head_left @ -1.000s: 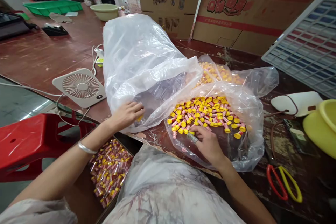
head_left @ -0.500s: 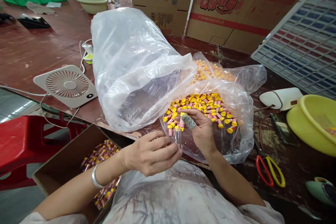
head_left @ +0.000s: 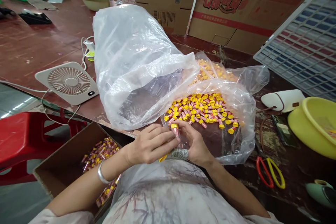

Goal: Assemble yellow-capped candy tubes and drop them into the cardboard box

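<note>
My left hand (head_left: 153, 144) and my right hand (head_left: 195, 144) meet in front of my lap, at the table's front edge. Between their fingers a small clear tube with a yellow cap (head_left: 174, 126) and a red-and-white label stands upright. A grey speckled piece (head_left: 180, 153) lies under it, against my right hand. Another yellow cap (head_left: 162, 158) shows below my left fingers. Just beyond, an open clear bag (head_left: 231, 147) holds many yellow-capped labelled pieces (head_left: 202, 108). To its left lies a big whitish bag (head_left: 131, 42) with clear tubes inside.
A cardboard box (head_left: 61, 157) of capped tubes stands below left, near a red stool (head_left: 23, 140). A fan (head_left: 69, 82) sits at the table's left. Scissors (head_left: 270, 173), a phone (head_left: 285, 131) and a yellow basin (head_left: 312, 126) are at right. Cartons (head_left: 236, 10) stand behind.
The labelled piece with its yellow cap now sits in the tube, where it was above it before. My right hand has moved down, and the grey speckled piece is lower. The view has shifted slightly.
</note>
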The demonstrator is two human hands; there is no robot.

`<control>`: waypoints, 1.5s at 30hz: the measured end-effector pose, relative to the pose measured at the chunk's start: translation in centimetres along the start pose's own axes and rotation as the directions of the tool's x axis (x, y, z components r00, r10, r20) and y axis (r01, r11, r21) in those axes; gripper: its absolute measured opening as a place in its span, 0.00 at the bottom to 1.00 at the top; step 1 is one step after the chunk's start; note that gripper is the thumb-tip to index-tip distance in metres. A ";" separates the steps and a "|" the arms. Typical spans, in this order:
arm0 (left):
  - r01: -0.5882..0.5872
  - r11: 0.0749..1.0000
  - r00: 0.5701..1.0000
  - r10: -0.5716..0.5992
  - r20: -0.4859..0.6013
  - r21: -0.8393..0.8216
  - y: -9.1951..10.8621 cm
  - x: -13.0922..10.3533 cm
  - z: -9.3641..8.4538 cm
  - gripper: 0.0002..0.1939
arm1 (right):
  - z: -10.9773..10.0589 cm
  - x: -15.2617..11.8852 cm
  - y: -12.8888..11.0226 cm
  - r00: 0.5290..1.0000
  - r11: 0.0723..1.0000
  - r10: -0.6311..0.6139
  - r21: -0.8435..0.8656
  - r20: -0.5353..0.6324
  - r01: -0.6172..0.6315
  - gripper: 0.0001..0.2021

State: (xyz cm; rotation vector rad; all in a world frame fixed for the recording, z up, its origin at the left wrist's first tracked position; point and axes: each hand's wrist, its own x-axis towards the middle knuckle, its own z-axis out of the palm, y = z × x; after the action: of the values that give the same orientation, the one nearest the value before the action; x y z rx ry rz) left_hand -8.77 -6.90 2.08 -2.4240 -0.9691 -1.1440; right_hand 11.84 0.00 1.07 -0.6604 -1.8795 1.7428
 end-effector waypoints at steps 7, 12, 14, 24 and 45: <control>0.120 0.988 0.992 -0.115 0.061 -0.095 0.9 -1.6 -1.1 0.13 | 1.1 0.1 0.2 0.985 0.973 -0.119 -0.185 0.123 0.141 0.42; 0.540 0.841 0.760 -0.503 0.412 0.032 2.5 -9.7 -5.0 0.13 | -3.1 0.4 1.5 0.983 0.785 -0.111 -0.594 0.147 0.178 0.38; 0.734 0.613 0.351 -0.711 0.609 0.292 2.6 -14.6 -5.9 0.13 | -4.8 0.5 2.4 0.992 0.617 -0.121 -0.779 0.043 0.110 0.28; 0.742 0.135 -0.370 -0.734 0.570 0.657 2.0 -24.1 -4.9 0.17 | -5.5 1.3 4.0 0.976 0.303 0.017 -0.931 0.217 0.202 0.29; 0.951 0.305 0.305 -0.896 0.324 -0.051 -4.3 -2.8 -3.4 0.15 | -2.7 1.2 -0.5 0.919 0.930 -0.310 -0.280 -0.243 0.239 0.17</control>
State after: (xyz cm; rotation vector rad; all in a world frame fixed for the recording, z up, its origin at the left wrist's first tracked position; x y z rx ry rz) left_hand -14.96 -6.78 2.01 -2.0437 -2.7366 -1.2885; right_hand 12.69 2.82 1.79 -0.6571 -1.8932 1.1814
